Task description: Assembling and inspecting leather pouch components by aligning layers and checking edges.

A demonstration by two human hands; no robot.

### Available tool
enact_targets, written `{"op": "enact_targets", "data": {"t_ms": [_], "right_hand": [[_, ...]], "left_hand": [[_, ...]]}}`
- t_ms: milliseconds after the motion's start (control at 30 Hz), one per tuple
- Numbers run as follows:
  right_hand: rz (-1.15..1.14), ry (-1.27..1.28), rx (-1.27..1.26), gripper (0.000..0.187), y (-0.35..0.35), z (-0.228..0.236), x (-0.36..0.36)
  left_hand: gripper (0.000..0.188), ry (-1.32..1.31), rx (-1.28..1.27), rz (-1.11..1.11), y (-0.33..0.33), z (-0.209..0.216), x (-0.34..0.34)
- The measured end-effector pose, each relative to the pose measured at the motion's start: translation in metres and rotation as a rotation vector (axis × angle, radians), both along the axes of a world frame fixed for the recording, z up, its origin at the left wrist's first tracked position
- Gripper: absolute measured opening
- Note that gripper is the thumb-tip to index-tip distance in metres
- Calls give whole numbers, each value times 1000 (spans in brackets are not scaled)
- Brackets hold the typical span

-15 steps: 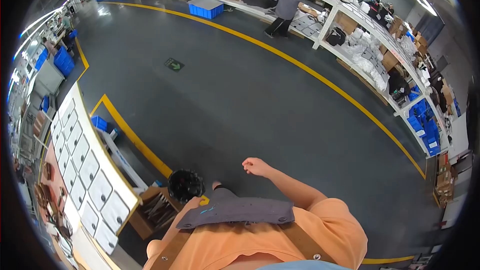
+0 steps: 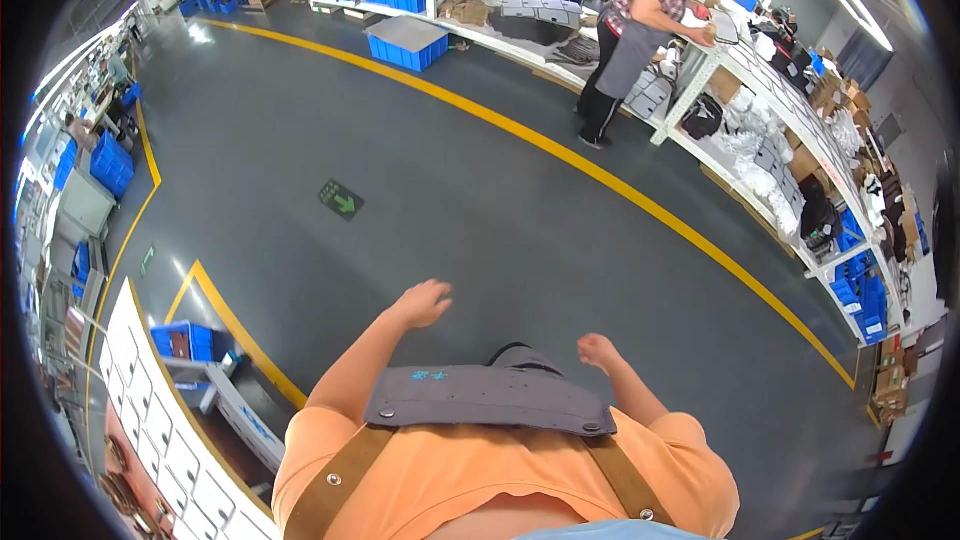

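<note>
My left hand hangs ahead of my body over the grey floor, fingers loosely bent and partly apart, holding nothing. Lower and to the right, my right hand is curled closed, with nothing seen in it. Neither touches any object. Between my arms is the grey apron bib with brown straps, over an orange shirt. Nearest on the left stands a table covered with rows of flat white pieces, each with a dark spot.
Yellow lines border the walkway, which has a green arrow sign. Long white shelving with bags and boxes runs along the right. A co-worker in a grey apron stands there. Blue bins sit at the back and left.
I have moved forward along the walkway. My left hand has come up and forward from beside the black bin, which has left view. The co-worker and floor arrow appear closer.
</note>
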State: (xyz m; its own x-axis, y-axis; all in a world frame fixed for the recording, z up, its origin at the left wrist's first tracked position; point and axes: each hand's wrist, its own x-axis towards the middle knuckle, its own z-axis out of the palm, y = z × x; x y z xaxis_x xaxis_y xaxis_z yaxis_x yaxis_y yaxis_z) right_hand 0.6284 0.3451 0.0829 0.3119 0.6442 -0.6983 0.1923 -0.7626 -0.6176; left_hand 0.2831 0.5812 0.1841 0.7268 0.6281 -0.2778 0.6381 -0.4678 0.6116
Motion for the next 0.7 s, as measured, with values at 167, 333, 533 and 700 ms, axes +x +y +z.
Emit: {"op": "enact_targets", "data": {"t_ms": [167, 333, 533, 700], "right_hand": [[-166, 182, -208, 23, 99, -38, 62], [111, -68, 55, 20, 329, -62, 135], [286, 112, 453, 16, 654, 48, 141], [348, -18, 600, 20, 834, 66, 162]], "left_hand": [[32, -281, 11, 122, 179, 9, 84], [32, -29, 64, 385, 273, -121, 26], [26, 424, -88, 194, 332, -184, -49], [27, 282, -34, 294, 503, -177, 53]]}}
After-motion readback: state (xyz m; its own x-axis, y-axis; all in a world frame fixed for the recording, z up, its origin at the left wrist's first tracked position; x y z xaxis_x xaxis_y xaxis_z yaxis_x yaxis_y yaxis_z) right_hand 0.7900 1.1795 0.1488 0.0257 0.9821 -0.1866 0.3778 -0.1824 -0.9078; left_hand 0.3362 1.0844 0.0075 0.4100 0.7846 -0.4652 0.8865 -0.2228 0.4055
